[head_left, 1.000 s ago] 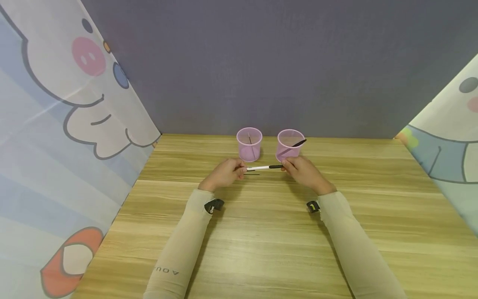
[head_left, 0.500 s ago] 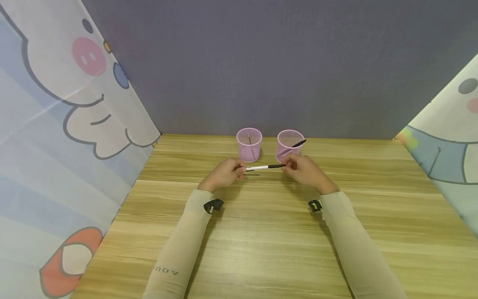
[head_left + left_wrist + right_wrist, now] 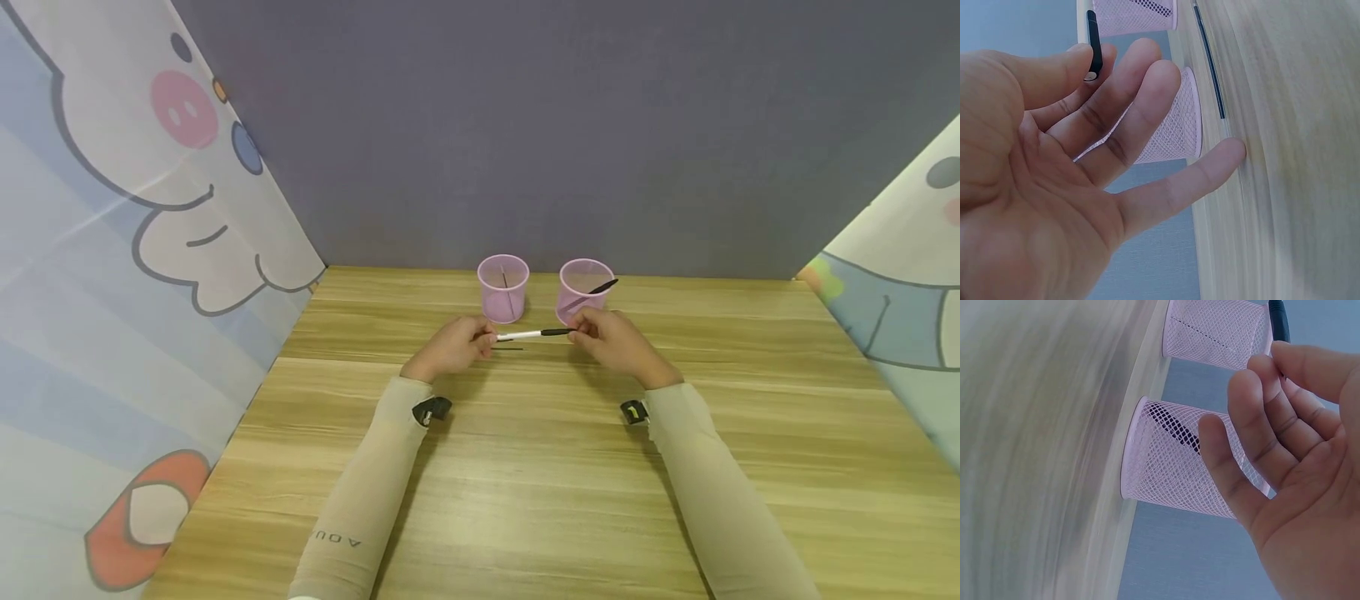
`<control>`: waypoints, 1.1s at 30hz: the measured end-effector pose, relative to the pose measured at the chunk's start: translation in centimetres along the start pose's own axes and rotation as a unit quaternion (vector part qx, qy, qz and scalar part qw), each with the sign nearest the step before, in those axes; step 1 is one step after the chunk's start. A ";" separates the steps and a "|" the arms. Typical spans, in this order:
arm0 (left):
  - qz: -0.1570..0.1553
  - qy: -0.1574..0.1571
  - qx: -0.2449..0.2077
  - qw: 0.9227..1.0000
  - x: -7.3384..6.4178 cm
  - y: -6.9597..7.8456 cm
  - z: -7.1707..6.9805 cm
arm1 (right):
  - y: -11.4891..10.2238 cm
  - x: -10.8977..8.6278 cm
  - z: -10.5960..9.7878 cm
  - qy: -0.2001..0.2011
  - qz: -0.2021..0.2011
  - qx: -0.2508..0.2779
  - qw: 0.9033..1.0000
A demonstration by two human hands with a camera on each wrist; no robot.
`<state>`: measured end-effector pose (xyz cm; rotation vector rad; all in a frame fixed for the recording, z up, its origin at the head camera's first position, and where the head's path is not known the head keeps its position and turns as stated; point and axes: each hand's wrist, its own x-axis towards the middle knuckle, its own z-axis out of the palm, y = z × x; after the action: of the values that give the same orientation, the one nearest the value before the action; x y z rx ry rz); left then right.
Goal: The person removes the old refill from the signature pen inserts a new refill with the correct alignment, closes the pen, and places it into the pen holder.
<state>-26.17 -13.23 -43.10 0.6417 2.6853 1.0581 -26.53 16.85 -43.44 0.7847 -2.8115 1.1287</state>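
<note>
A white pen with a black grip (image 3: 556, 332) is held level between the two hands, above the table. My left hand (image 3: 453, 344) pinches its white end between thumb and index finger; the left wrist view shows the pen's black clip (image 3: 1095, 47) there, the other fingers spread. At the opposite end, the thumb and forefinger of my right hand (image 3: 617, 343) pinch the dark tip, and the black grip (image 3: 1279, 322) shows above them in the right wrist view. Under the pen, a thin dark pen refill (image 3: 1212, 69) lies on the table by the left little finger.
Two pink mesh cups stand just beyond the hands. The left cup (image 3: 491, 304) has a thin dark stick in it; the right cup (image 3: 567, 292) holds a black pen (image 3: 603, 287). A grey wall (image 3: 555, 150) rises behind the wooden table (image 3: 525, 500).
The fingers of my right hand have slid slightly right along the pen towards its tip, so more of the black grip shows. My left hand keeps its hold.
</note>
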 end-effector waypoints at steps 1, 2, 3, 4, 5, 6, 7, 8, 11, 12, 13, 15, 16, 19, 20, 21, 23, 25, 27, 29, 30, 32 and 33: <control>-0.001 0.000 0.000 1.000 0.0 0.0 0.0 | 0.0 0.0 0.0 0.000 0.000 -0.001 1.000; -0.003 0.000 0.001 1.000 0.0 0.0 0.0 | -0.1 0.0 0.0 -0.001 0.000 -0.001 1.000; -0.003 -0.001 0.001 1.000 0.0 0.1 0.0 | -0.2 0.0 0.0 -0.002 0.001 -0.001 1.000; -0.003 -0.001 0.001 1.000 0.0 0.0 0.0 | -0.2 0.1 0.0 -0.002 0.002 -0.001 1.000; -0.004 -0.002 0.001 1.000 0.0 0.0 0.0 | -0.2 0.1 0.0 -0.002 0.002 -0.001 1.000; -0.004 -0.002 0.000 1.000 0.0 0.0 0.0 | -0.2 0.1 0.0 -0.003 0.003 -0.001 1.000; -0.003 -0.002 0.000 1.000 0.0 0.0 0.0 | -0.2 0.1 0.0 -0.003 0.003 -0.002 1.000; -0.003 -0.002 0.001 1.000 0.0 0.0 0.0 | -0.2 0.1 0.1 -0.003 0.003 -0.001 1.000; 0.003 0.000 0.008 1.000 0.1 -0.1 0.0 | -0.1 0.1 0.1 -0.003 0.003 -0.003 1.000; 0.003 0.001 0.008 1.000 0.2 -0.1 0.0 | -0.1 0.1 0.1 -0.003 0.003 -0.002 1.000; 0.003 0.002 0.009 1.000 0.2 -0.1 0.0 | -0.1 0.1 0.1 -0.002 0.003 -0.003 1.000; 0.003 0.003 0.008 1.000 0.2 -0.2 0.1 | 0.0 0.1 0.1 -0.002 0.002 -0.004 1.000; 0.002 0.003 0.006 1.000 0.2 -0.2 0.1 | 0.0 0.1 0.1 -0.002 0.002 -0.005 1.000; -0.001 0.004 0.004 1.000 0.2 -0.2 0.1 | -0.1 0.1 0.1 -0.004 0.001 -0.009 1.000; -0.002 0.005 0.004 1.000 0.2 -0.2 0.1 | -0.1 0.1 0.1 -0.004 0.000 -0.010 1.000; -0.002 0.005 0.004 1.000 0.2 -0.1 0.1 | -0.1 0.1 0.1 -0.005 0.000 -0.011 1.000; -0.001 0.006 0.003 1.000 0.1 0.0 0.1 | -0.1 0.1 0.1 -0.006 0.000 -0.012 1.000; -0.001 0.006 0.000 1.000 0.1 0.1 0.0 | -0.1 0.1 0.1 -0.007 -0.001 -0.014 1.000; 0.001 0.007 -0.001 1.000 0.0 0.1 0.0 | 0.0 0.1 0.1 -0.009 -0.001 -0.015 1.000; 0.001 0.008 -0.002 1.000 0.0 0.1 0.0 | 0.0 0.1 0.1 -0.009 0.000 -0.016 1.000; 0.001 0.009 -0.001 1.000 0.0 0.1 0.0 | 0.1 0.1 0.1 -0.010 0.000 -0.016 1.000; 0.003 0.010 0.002 1.000 0.0 0.1 0.0 | 0.1 0.1 0.1 -0.010 -0.001 -0.016 1.000; 0.004 0.011 0.003 1.000 0.0 0.1 0.0 | 0.1 0.1 0.1 -0.009 -0.002 -0.016 1.000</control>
<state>-26.13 -13.16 -42.99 0.6474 2.7076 1.0646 -26.66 16.77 -43.59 0.8013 -2.8340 1.0773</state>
